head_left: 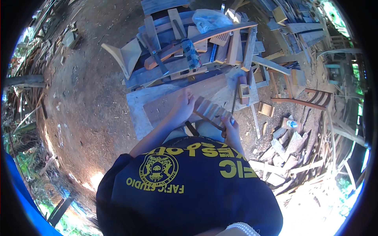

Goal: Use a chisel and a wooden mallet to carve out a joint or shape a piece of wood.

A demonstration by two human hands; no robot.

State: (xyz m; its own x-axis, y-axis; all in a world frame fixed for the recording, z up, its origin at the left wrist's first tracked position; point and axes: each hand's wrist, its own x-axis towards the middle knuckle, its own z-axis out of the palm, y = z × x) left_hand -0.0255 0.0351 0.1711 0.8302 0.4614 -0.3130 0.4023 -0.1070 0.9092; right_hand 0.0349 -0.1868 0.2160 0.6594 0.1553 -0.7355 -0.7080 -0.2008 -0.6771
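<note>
A small slatted wooden block (212, 111), with pale and dark ridges across it, is held tilted above my lap, at the near edge of the work board (189, 94). My left hand (184, 105) grips its left end, fingers bent at its upper corner. At the other end, my right hand (231, 129) closes round the block with the thumb on its face. A thin dark rod (235, 96) rises beside the right fingers; whether that hand holds it too, I cannot tell.
Beyond the board lie stacked planks (157, 74), a long curved wooden piece (212, 34), a patterned cylinder (191, 54), a long-bladed tool (159, 63) and a clear plastic bag (210, 20). To the right are a slatted wooden frame (315, 99), a plastic bottle (291, 124) and scrap wood (293, 147).
</note>
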